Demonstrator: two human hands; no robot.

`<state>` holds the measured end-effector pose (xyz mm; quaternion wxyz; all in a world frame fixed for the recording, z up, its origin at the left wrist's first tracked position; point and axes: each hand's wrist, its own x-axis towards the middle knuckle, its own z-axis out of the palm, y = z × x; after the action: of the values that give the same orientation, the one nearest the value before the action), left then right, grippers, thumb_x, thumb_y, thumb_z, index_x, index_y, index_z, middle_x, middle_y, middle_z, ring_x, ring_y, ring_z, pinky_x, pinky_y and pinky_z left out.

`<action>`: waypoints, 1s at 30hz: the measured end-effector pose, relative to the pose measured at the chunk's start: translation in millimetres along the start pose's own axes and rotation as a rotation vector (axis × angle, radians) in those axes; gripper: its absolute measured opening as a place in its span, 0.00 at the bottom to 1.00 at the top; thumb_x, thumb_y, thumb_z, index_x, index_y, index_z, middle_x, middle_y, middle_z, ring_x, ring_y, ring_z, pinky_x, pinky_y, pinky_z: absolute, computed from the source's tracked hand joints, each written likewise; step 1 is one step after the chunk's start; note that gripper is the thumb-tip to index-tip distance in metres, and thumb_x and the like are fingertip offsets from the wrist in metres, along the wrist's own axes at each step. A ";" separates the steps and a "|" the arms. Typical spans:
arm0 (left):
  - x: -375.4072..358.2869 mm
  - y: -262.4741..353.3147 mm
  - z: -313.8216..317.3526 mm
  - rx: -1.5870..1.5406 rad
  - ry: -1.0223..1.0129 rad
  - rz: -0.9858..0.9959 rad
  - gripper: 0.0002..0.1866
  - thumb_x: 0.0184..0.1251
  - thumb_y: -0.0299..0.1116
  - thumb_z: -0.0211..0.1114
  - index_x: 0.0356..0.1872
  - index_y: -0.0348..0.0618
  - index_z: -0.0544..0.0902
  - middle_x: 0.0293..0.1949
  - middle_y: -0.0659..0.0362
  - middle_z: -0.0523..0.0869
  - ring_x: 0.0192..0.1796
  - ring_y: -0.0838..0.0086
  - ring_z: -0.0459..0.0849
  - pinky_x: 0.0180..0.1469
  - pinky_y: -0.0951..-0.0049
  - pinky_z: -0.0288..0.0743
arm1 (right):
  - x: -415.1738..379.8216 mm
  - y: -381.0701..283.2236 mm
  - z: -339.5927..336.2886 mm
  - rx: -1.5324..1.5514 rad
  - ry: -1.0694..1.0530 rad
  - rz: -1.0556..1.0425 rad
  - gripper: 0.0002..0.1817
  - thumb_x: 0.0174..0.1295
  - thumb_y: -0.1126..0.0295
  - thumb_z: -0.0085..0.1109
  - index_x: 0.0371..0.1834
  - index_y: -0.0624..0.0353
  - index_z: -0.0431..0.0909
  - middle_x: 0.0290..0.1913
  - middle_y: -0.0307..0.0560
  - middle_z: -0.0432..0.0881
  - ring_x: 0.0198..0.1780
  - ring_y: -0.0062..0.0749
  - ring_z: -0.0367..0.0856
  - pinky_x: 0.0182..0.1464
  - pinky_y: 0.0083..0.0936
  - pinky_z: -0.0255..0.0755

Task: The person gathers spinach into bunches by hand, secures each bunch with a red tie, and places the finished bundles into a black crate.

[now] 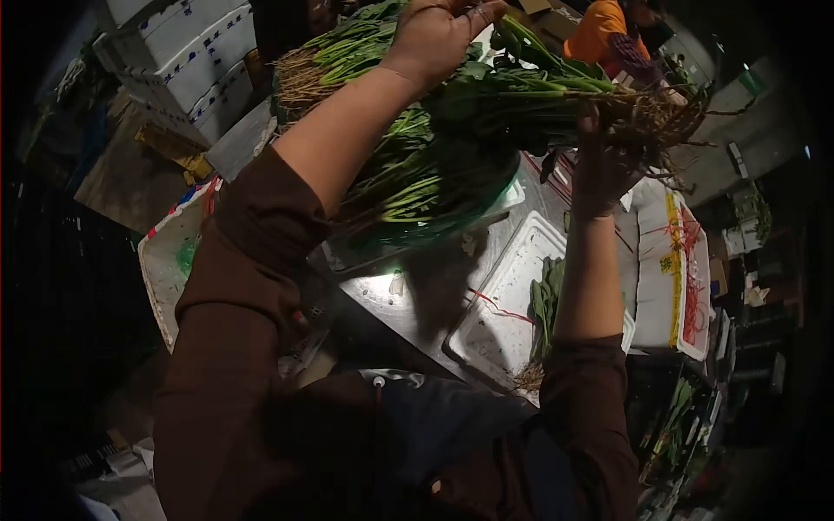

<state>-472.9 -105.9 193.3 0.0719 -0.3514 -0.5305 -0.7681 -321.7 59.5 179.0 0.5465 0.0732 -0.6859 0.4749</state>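
Note:
A bunch of leafy greens with long brown roots (565,87) is held up sideways in front of me, its roots to the right. My right hand (605,169) grips it from below near the root end. At the top edge of the view, my left hand (437,39) is closed beside the leaves and stems. Its fingers are partly cut off, so what they pinch cannot be made out. Below lies a white tray (482,343) with a red tie (502,310) and a smaller bunch of rooted greens (546,304).
A large heap of rooted greens (408,195) lies on green plastic ahead to the left. White foam boxes (195,61) are stacked at the far left. Red ties (692,278) hang in a white foam box (653,278) on the right. A person in orange (599,35) works across.

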 end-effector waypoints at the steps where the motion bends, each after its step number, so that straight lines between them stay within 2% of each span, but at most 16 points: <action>1: -8.8 9.7 10.6 0.039 -0.044 0.026 0.11 0.64 0.37 0.64 0.39 0.41 0.84 0.33 0.58 0.85 0.33 0.70 0.83 0.36 0.72 0.77 | 8.0 -14.7 -4.9 -0.091 0.054 -0.152 0.24 0.51 0.76 0.68 0.52 0.65 0.73 0.48 0.46 0.80 0.49 0.30 0.78 0.54 0.29 0.71; 2: -20.2 19.4 22.3 0.077 -0.086 0.054 0.11 0.64 0.38 0.64 0.39 0.41 0.84 0.33 0.58 0.85 0.33 0.70 0.84 0.36 0.72 0.78 | 13.2 -31.3 -16.0 -0.658 0.082 -0.339 0.20 0.52 0.76 0.68 0.49 0.66 0.75 0.45 0.45 0.81 0.46 0.27 0.78 0.52 0.26 0.71; 3: -17.0 25.0 37.9 0.116 -0.129 0.085 0.11 0.64 0.38 0.64 0.39 0.41 0.84 0.33 0.58 0.85 0.33 0.69 0.84 0.36 0.71 0.78 | 15.8 -36.6 -25.5 -0.670 0.094 -0.339 0.20 0.52 0.76 0.68 0.49 0.66 0.75 0.45 0.45 0.81 0.46 0.27 0.78 0.52 0.26 0.71; 5: -35.4 44.4 61.6 0.196 -0.215 0.145 0.12 0.63 0.38 0.65 0.39 0.41 0.84 0.33 0.57 0.85 0.33 0.68 0.84 0.37 0.71 0.78 | 16.7 -44.2 -45.7 -0.176 0.063 -0.240 0.18 0.52 0.75 0.69 0.46 0.66 0.76 0.45 0.45 0.81 0.45 0.26 0.78 0.50 0.25 0.71; 9: -57.8 74.5 115.3 0.357 -0.382 0.268 0.13 0.62 0.39 0.65 0.40 0.41 0.84 0.33 0.56 0.85 0.33 0.65 0.84 0.38 0.70 0.78 | 7.9 -57.2 -92.4 -0.286 0.025 -0.169 0.18 0.53 0.73 0.68 0.46 0.66 0.76 0.44 0.44 0.81 0.45 0.28 0.78 0.51 0.26 0.71; 11: -69.3 87.0 144.4 0.432 -0.470 0.327 0.13 0.62 0.40 0.66 0.40 0.41 0.84 0.33 0.55 0.85 0.33 0.63 0.84 0.38 0.69 0.78 | 4.8 -56.7 -118.1 -0.594 -0.025 -0.148 0.18 0.54 0.62 0.67 0.44 0.60 0.77 0.44 0.46 0.80 0.49 0.40 0.77 0.55 0.32 0.69; 12: -76.2 78.4 159.1 0.391 -0.509 0.336 0.19 0.57 0.43 0.68 0.46 0.43 0.82 0.37 0.51 0.84 0.40 0.56 0.83 0.45 0.66 0.77 | 4.3 -58.1 -131.8 -0.607 -0.012 -0.137 0.18 0.54 0.62 0.67 0.44 0.60 0.77 0.44 0.46 0.80 0.49 0.40 0.77 0.55 0.32 0.69; 13: -85.6 69.7 170.6 0.381 -0.530 0.327 0.19 0.57 0.43 0.68 0.46 0.43 0.82 0.37 0.51 0.84 0.40 0.56 0.83 0.45 0.66 0.77 | 4.2 -59.5 -146.0 -0.616 -0.056 -0.165 0.20 0.54 0.63 0.67 0.47 0.59 0.75 0.45 0.47 0.80 0.48 0.41 0.77 0.54 0.32 0.69; 14: -94.7 60.8 181.6 0.419 -0.567 0.365 0.19 0.59 0.39 0.68 0.49 0.43 0.80 0.40 0.54 0.84 0.42 0.64 0.83 0.45 0.69 0.78 | 4.1 -58.1 -161.0 -0.624 -0.099 -0.193 0.21 0.53 0.64 0.67 0.50 0.58 0.74 0.46 0.48 0.79 0.47 0.43 0.77 0.52 0.33 0.69; 15: -104.0 55.3 193.5 0.456 -0.604 0.407 0.20 0.61 0.36 0.68 0.53 0.43 0.79 0.44 0.58 0.83 0.45 0.73 0.83 0.45 0.72 0.79 | 4.9 -58.9 -171.6 -0.685 -0.151 -0.182 0.28 0.53 0.63 0.68 0.56 0.55 0.69 0.50 0.50 0.77 0.46 0.47 0.75 0.52 0.37 0.68; 16: -114.9 48.7 205.3 0.508 -0.596 0.391 0.24 0.55 0.33 0.71 0.54 0.42 0.77 0.47 0.57 0.81 0.47 0.72 0.83 0.49 0.70 0.79 | -1.5 -64.0 -182.9 -0.697 -0.139 -0.169 0.28 0.53 0.63 0.68 0.56 0.55 0.69 0.50 0.50 0.77 0.46 0.47 0.75 0.52 0.37 0.68; 18: -128.9 40.3 225.3 0.504 -0.627 0.338 0.24 0.55 0.32 0.71 0.54 0.42 0.77 0.46 0.57 0.82 0.47 0.71 0.83 0.49 0.71 0.79 | -13.2 -84.7 -193.8 -0.404 -0.128 0.033 0.17 0.57 0.69 0.62 0.48 0.65 0.76 0.39 0.46 0.81 0.40 0.32 0.78 0.45 0.28 0.71; 20: -136.4 33.5 240.1 0.425 -0.704 0.210 0.21 0.56 0.32 0.69 0.52 0.42 0.77 0.44 0.56 0.83 0.47 0.70 0.83 0.49 0.72 0.78 | -19.1 -87.4 -221.8 -0.476 -0.093 0.128 0.15 0.57 0.69 0.62 0.45 0.66 0.76 0.38 0.46 0.82 0.40 0.32 0.79 0.45 0.28 0.71; 22: -142.5 31.2 250.5 0.240 -0.757 0.170 0.20 0.50 0.34 0.67 0.46 0.42 0.80 0.40 0.51 0.84 0.42 0.58 0.84 0.47 0.66 0.77 | -25.9 -60.3 -265.8 -0.446 -0.329 0.094 0.21 0.56 0.68 0.65 0.51 0.63 0.73 0.43 0.47 0.80 0.43 0.32 0.79 0.46 0.27 0.72; 24: -158.9 27.3 259.0 0.258 -0.801 0.123 0.20 0.50 0.33 0.68 0.48 0.45 0.80 0.42 0.53 0.84 0.40 0.59 0.84 0.45 0.67 0.78 | -55.0 -49.8 -287.4 -0.439 -0.306 0.130 0.22 0.55 0.68 0.65 0.51 0.63 0.73 0.44 0.47 0.79 0.43 0.32 0.79 0.46 0.27 0.72; 30: -205.5 11.4 280.9 0.310 -0.805 0.211 0.20 0.50 0.33 0.68 0.48 0.47 0.80 0.43 0.54 0.84 0.41 0.59 0.84 0.45 0.67 0.78 | -103.0 -39.1 -322.2 -0.421 -0.219 0.054 0.25 0.54 0.66 0.67 0.54 0.61 0.70 0.46 0.48 0.78 0.45 0.33 0.79 0.47 0.27 0.73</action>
<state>-184.6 78.5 128.8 -0.0106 -0.6598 -0.5863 -0.4699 -37.9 230.9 101.3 0.4592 -0.0094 -0.8267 0.3251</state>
